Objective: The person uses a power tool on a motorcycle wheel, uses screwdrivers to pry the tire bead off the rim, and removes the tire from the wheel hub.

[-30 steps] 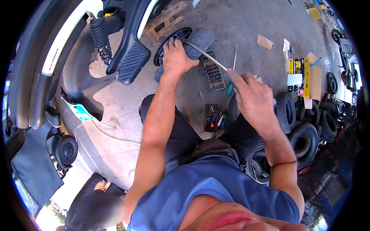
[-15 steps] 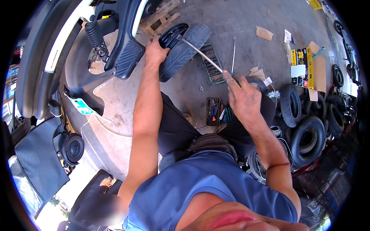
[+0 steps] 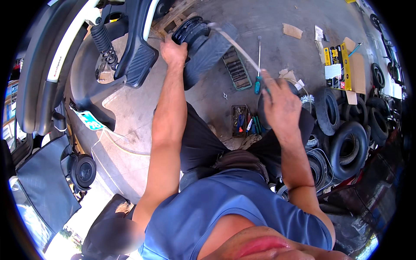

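Note:
My left hand [image 3: 174, 52] grips the edge of a black wheel rim [image 3: 189, 28], its fingers curled over the near left side. Beside the rim a treaded black tire [image 3: 207, 57] leans at a slant, smeared by motion, partly off the rim. My right hand [image 3: 282, 99] holds the near end of a long metal tire lever [image 3: 237, 47], index finger stretched along it. The lever's far end reaches the top of the tire by the rim; whether it is hooked under the bead, I cannot tell.
A socket tray [image 3: 237, 69], a green-handled screwdriver [image 3: 258, 80] and a small toolbox [image 3: 239, 121] lie on the floor. Old tires [image 3: 348, 149] pile up at right, near a yellow carton [image 3: 339, 67]. A scooter [image 3: 138, 65] stands at left; a wooden pallet [image 3: 171, 19] lies beyond.
The tire has shifted and shows more of the rim's inner side. My right hand has moved slightly right with the lever, which is blurred. My left hand stays on the rim.

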{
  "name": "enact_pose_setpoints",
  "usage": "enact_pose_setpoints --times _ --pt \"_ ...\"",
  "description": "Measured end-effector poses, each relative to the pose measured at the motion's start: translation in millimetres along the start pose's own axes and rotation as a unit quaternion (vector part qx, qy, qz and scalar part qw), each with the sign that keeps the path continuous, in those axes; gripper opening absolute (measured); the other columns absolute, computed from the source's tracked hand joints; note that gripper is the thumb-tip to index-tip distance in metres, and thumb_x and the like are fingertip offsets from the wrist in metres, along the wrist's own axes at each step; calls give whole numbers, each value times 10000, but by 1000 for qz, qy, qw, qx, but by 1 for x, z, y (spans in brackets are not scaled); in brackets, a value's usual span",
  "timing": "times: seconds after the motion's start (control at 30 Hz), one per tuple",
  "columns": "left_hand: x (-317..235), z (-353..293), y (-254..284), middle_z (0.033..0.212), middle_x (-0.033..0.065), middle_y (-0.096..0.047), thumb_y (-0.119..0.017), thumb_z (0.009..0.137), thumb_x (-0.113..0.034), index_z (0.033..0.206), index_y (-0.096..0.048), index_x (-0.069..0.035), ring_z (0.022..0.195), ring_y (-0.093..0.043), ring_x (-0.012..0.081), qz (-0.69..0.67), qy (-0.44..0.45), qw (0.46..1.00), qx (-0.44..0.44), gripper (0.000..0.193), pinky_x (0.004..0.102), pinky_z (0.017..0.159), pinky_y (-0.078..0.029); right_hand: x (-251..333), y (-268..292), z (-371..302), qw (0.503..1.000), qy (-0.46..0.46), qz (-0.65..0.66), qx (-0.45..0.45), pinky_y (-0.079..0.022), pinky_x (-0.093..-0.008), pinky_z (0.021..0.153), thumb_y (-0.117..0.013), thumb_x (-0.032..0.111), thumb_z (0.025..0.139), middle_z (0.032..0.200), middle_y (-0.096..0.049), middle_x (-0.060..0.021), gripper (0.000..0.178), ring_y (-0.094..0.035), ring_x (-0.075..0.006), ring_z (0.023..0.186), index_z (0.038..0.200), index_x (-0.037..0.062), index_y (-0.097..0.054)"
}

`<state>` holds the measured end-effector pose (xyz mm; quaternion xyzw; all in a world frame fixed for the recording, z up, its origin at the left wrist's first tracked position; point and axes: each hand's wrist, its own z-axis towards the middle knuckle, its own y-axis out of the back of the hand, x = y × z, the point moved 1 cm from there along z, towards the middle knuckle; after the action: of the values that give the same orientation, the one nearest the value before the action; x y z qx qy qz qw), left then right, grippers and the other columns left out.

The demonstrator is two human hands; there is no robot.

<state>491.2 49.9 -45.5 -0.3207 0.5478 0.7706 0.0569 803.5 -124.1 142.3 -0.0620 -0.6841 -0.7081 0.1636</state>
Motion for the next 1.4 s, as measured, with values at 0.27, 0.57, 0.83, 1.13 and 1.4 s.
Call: enact_pose_setpoints --times 0.27,0.57,0.83,1.13,1.4 --pt "3 13 -26 1171 276 -666 -857 662 -337 1195 -667 5 1122 -645 438 89 -7 996 17 661 477 998 -528 -117 -236 11 826 -320 464 7 -549 -334 568 -615 160 1034 1202 -695 -121 418 -664 -146 628 1451 138 -596" --pt "-10 11 -23 1239 245 -638 -859 662 -320 1256 -640 6 1143 -640 417 100 43 990 95 712 474 999 -540 -140 -259 28 763 -311 564 -48 -364 -368 1170 -504 446 1085 1538 -498 -221 637 -482 -279 1412 1475 -57 -510" --pt "6 17 -17 1204 243 -669 -896 639 -374 1188 -674 4 1135 -661 406 119 55 986 101 703 471 979 -552 -2 -187 93 862 -307 396 -72 -382 -365 1176 -857 354 769 1552 -420 -327 1151 -493 -365 1410 1615 -45 -186" --pt "-9 8 6 1183 249 -691 -897 642 -411 1126 -711 -4 1099 -687 400 128 40 984 115 659 464 956 -561 -57 -192 86 721 -322 594 -153 -534 -386 1018 -814 106 759 1421 -562 -260 1001 -611 -315 1251 1586 -64 -275" --pt "-26 -8 16 1185 247 -692 -904 633 -434 1129 -704 13 1115 -680 394 141 6 984 110 697 461 976 -547 -10 -175 71 861 -252 389 -206 -436 -395 1143 -827 234 751 1432 -550 -325 1028 -581 -383 1319 1581 -50 -291"
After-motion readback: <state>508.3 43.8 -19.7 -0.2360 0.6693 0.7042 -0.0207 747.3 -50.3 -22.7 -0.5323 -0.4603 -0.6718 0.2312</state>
